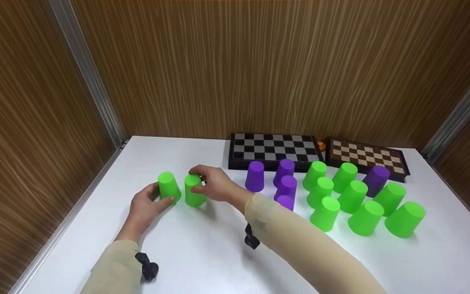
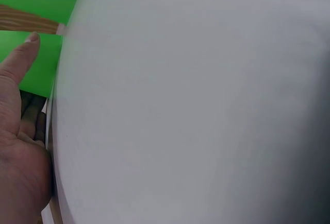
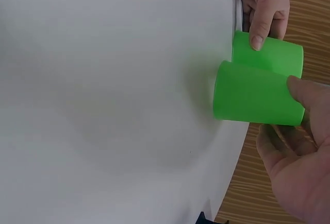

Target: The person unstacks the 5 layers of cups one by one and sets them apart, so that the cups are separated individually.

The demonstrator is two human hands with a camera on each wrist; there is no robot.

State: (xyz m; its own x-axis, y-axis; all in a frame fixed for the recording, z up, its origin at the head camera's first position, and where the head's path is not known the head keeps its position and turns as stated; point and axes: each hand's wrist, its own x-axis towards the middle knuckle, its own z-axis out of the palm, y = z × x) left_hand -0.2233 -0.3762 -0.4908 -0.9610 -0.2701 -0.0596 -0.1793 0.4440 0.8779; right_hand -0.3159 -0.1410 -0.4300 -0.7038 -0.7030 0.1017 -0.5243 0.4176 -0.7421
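My left hand [image 1: 147, 206] grips a green cup [image 1: 169, 187] low down, its thumb across the near side; the cup stands upside down at the left of the table. Just right of it, my right hand [image 1: 216, 183] holds a second green cup [image 1: 194, 192] near its top, thumb in front and fingers behind. In the right wrist view this second cup [image 3: 258, 94] overlaps the first one [image 3: 270, 54], and the left thumb presses on the first cup's wall. The left wrist view shows the left hand [image 2: 20, 141] around its cup [image 2: 44, 72] at the frame's edge.
Several purple cups [image 1: 255, 176] stand upside down mid-table, partly behind my right forearm. Several green cups [image 1: 365, 218] and one purple cup [image 1: 376, 181] stand in rows at right. Two checkered boards, one black and grey [image 1: 276, 149], one brown [image 1: 365, 157], lie against the back wall.
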